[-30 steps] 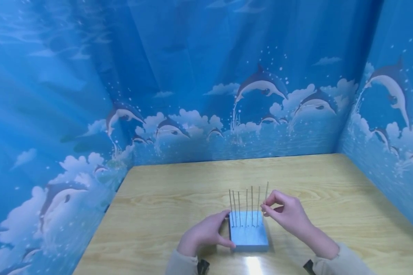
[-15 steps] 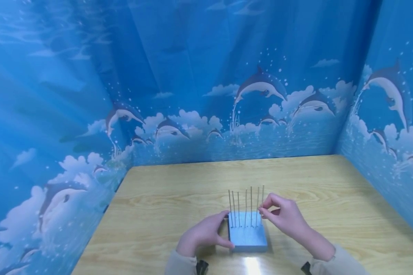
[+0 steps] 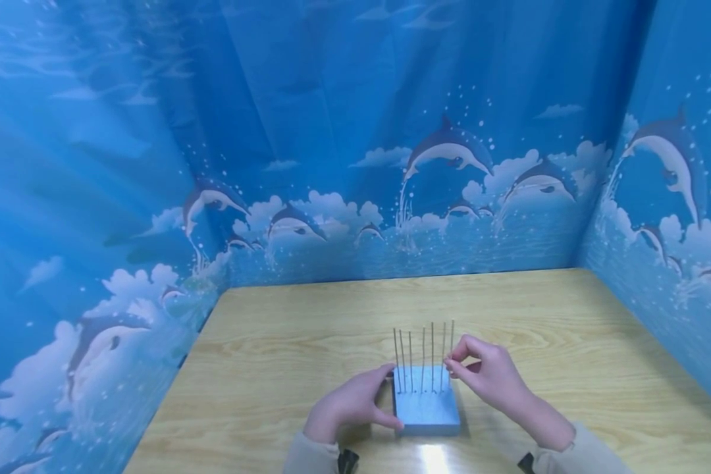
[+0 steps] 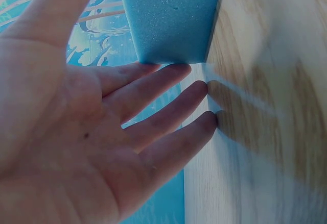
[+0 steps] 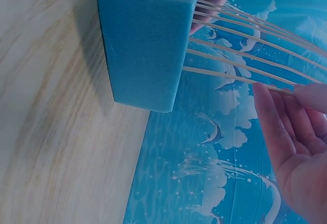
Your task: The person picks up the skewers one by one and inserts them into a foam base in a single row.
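A blue foam block point(image 3: 429, 413) lies on the table with a row of several thin wooden sticks point(image 3: 423, 359) upright along its back half. My left hand point(image 3: 355, 398) holds the block at its left side, thumb at the front corner and fingers at the back. In the left wrist view, its fingertips touch one end of the block point(image 4: 173, 20), while the other fingers rest near the tabletop. Between thumb and index finger, my right hand point(image 3: 496, 378) pinches the rightmost stick point(image 3: 452, 334). The right wrist view has that stick point(image 5: 219, 73) reaching the block's top face, slightly bent.
A wood-grain table point(image 3: 296, 329) carries the block near its front. Blue curtains point(image 3: 332, 131) printed with dolphins enclose the table at the back and both sides. A bright light reflection shows on the tabletop in front of the block.
My right hand moved slightly left and down with the pinched stick, which now stands more upright in line with the others. My left hand stayed on the block.
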`<action>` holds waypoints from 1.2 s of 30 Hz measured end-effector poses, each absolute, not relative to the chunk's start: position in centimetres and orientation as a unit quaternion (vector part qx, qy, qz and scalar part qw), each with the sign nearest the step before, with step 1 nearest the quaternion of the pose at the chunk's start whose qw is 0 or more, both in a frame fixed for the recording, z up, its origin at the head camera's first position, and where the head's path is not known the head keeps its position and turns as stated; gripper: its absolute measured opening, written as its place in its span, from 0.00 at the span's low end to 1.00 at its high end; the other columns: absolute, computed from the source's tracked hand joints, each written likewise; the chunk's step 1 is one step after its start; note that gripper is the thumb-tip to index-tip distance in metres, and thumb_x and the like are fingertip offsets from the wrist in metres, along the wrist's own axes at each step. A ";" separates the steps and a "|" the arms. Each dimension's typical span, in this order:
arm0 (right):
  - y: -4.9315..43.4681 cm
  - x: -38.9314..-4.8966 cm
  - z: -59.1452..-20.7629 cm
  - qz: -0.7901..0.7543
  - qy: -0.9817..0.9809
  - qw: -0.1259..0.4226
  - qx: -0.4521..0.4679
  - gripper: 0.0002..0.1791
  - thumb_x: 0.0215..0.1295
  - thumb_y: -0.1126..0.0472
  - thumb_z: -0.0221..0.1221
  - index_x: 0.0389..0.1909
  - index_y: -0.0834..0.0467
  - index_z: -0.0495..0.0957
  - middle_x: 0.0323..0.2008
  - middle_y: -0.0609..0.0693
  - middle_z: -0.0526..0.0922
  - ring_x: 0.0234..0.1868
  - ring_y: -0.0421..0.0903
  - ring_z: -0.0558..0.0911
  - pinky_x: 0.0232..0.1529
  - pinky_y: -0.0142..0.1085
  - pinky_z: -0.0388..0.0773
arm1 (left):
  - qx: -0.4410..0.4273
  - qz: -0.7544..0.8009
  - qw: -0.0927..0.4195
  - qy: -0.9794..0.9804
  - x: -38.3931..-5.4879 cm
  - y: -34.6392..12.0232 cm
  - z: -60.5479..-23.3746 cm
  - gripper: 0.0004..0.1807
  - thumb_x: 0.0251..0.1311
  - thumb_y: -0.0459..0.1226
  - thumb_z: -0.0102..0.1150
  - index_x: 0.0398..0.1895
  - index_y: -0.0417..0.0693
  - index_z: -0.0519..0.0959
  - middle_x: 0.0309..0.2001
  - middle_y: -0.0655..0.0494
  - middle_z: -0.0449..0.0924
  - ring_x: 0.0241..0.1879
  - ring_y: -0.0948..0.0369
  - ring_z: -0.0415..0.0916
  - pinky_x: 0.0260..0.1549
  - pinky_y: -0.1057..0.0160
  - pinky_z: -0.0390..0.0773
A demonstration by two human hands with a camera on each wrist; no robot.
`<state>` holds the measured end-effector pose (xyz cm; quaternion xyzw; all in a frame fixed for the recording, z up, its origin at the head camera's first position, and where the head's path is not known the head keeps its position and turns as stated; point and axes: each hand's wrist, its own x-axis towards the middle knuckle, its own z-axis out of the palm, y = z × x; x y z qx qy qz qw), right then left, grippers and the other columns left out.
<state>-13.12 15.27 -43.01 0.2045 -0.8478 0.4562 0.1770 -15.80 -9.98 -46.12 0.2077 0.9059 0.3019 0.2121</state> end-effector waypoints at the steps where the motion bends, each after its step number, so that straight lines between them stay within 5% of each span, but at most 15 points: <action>1: 15.3 -13.1 -43.0 0.457 -0.848 0.174 0.202 0.13 0.53 0.75 0.68 0.27 0.56 0.76 0.28 0.48 0.85 0.29 0.34 0.85 0.28 0.26 0.85 | 0.209 0.300 0.211 0.906 -15.8 -10.0 -46.2 0.63 0.34 0.56 0.78 0.77 0.54 0.56 0.75 0.54 0.62 0.73 0.53 0.61 0.73 0.47 0.62; 36: 15.6 -13.5 -43.9 0.455 -0.833 0.200 0.244 0.14 0.50 0.79 0.66 0.25 0.58 0.76 0.26 0.48 0.84 0.26 0.37 0.86 0.26 0.27 0.85 | 0.215 0.302 0.212 0.904 -16.1 -10.0 -46.5 0.63 0.34 0.57 0.78 0.77 0.54 0.56 0.75 0.55 0.61 0.74 0.54 0.60 0.73 0.48 0.62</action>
